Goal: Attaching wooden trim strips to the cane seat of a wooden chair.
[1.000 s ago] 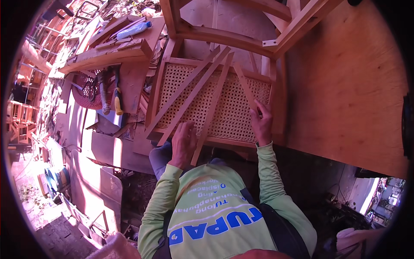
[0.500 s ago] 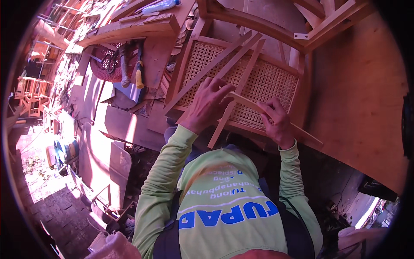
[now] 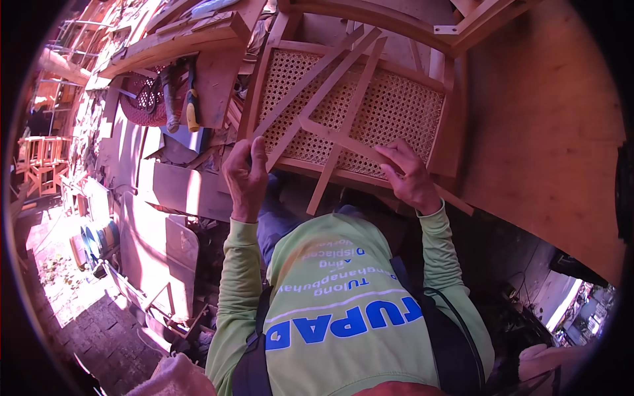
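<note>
— What is seen as largest?
— A broad wooden board [image 3: 541,152] is seen at the right; beside it stands a chair frame [image 3: 407,20], in which a cane panel [image 3: 403,112] is set.
— What is carried by the panel?
— Three thin strips are laid aslant past its far edge: a left strip [image 3: 307,82], a middle strip [image 3: 333,86] and a right strip [image 3: 357,99], whose lower end is carried over the near edge. The right strip is crossed by a crosswise strip [image 3: 323,131], reaching beyond the near right corner.
— And the hands?
— By the right hand [image 3: 413,175] the crosswise strip is held, pinched between thumb and index finger, right of its middle. The left hand [image 3: 244,178] is placed at the near left corner, thumb and fingers slightly parted; the left strip's lower end is met at the fingertips. Whether it is gripped cannot be told.
</note>
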The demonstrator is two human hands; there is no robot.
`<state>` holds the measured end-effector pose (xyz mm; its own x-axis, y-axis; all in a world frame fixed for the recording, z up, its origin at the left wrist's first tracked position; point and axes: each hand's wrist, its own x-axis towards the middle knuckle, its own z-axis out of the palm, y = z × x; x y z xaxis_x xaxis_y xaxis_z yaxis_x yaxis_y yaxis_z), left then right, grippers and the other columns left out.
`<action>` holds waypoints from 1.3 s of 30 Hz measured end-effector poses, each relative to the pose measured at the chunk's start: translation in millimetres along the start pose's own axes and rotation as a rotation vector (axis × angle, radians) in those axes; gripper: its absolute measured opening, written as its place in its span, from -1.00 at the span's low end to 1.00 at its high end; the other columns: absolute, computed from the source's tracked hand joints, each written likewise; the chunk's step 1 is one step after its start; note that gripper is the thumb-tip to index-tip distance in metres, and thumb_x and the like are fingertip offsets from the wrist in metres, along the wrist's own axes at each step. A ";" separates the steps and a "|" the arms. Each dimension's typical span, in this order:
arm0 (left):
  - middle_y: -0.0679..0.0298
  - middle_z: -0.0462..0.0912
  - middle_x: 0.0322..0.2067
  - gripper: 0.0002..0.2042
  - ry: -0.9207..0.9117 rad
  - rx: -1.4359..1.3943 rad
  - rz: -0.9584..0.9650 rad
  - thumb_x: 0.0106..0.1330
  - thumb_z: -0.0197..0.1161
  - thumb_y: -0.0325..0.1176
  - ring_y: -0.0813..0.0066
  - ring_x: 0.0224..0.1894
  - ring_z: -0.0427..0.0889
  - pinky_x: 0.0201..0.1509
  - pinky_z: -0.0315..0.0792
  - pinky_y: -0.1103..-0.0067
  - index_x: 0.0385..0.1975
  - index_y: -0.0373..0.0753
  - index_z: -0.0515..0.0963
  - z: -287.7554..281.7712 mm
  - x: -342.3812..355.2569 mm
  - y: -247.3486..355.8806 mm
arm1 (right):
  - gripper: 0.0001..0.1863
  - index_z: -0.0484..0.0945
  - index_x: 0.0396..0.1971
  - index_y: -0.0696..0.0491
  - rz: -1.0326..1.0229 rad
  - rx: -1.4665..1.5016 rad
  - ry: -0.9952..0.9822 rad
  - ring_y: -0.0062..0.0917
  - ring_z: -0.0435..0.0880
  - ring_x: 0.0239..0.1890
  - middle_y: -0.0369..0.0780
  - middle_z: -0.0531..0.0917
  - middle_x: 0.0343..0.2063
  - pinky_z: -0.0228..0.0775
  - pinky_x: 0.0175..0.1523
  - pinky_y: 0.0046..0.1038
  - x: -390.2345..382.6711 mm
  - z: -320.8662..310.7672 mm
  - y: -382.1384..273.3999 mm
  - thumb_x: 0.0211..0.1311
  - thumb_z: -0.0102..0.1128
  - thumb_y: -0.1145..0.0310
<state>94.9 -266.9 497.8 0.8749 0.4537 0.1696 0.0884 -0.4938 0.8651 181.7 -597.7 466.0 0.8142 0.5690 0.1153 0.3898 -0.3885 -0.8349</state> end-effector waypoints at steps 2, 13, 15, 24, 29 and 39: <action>0.30 0.48 -0.52 -0.75 0.018 0.122 -0.029 0.56 0.29 -0.31 0.56 -0.47 0.43 -0.36 0.32 0.51 -0.36 -0.34 0.56 -10.6 -17.5 -16.9 | -0.61 0.60 0.20 0.20 -0.022 0.011 0.037 -0.47 0.64 -0.24 -0.20 0.57 -0.19 0.52 -0.17 -0.48 5.6 -7.1 3.3 0.39 0.23 0.61; 0.21 0.71 -0.15 -0.80 -0.266 0.046 -0.147 0.52 0.28 -0.41 0.49 -0.10 0.69 0.04 0.56 0.53 0.05 -0.31 0.58 20.7 -74.6 -7.3 | -0.54 0.37 0.41 0.23 -0.069 1.341 0.414 -0.38 0.56 0.15 -0.17 0.58 0.12 0.43 0.34 -0.17 17.7 -79.7 37.1 0.64 -0.02 0.37; 0.20 0.72 -0.20 -0.81 -0.289 0.016 -0.173 0.51 0.29 -0.43 0.50 -0.17 0.69 -0.03 0.56 0.54 0.03 -0.31 0.59 31.3 -73.9 0.8 | -0.57 0.40 0.38 0.22 -0.108 1.382 0.468 -0.36 0.55 0.17 -0.17 0.57 0.13 0.39 0.40 -0.15 16.1 -83.1 41.6 0.63 0.00 0.39; 0.21 0.69 -0.20 -0.81 -0.363 -0.018 -0.015 0.48 0.28 -0.50 0.50 -0.23 0.65 -0.12 0.54 0.54 0.02 -0.34 0.57 44.8 -73.5 1.2 | -0.60 0.45 0.33 0.21 -0.061 1.500 0.569 -0.31 0.60 0.18 -0.14 0.62 0.08 0.32 0.52 -0.08 9.7 -71.0 54.2 0.60 0.05 0.41; 0.19 0.65 -0.22 -0.82 -0.398 -0.039 -0.013 0.47 0.27 -0.52 0.42 -0.27 0.65 -0.16 0.53 0.52 0.00 -0.35 0.57 45.0 -80.1 1.7 | -0.61 0.46 0.32 0.19 -0.027 1.560 0.566 -0.31 0.61 0.16 -0.13 0.63 0.07 0.31 0.53 -0.03 5.6 -58.0 56.7 0.61 0.04 0.41; 0.14 0.63 -0.23 -0.83 -0.444 -0.038 -0.017 0.44 0.25 -0.56 0.31 -0.31 0.67 -0.17 0.54 0.47 -0.02 -0.36 0.57 45.0 -78.5 2.6 | -0.67 0.55 0.24 0.13 -0.011 1.549 0.560 -0.40 0.64 0.08 -0.20 0.67 0.00 0.44 0.44 -0.12 13.0 -50.1 50.2 0.56 0.15 0.44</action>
<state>47.8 -337.1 465.5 0.9939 0.0944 -0.0568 0.0940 -0.4572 0.8844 233.5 -646.2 452.6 0.9931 0.1168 0.0051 -0.0984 0.8587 -0.5030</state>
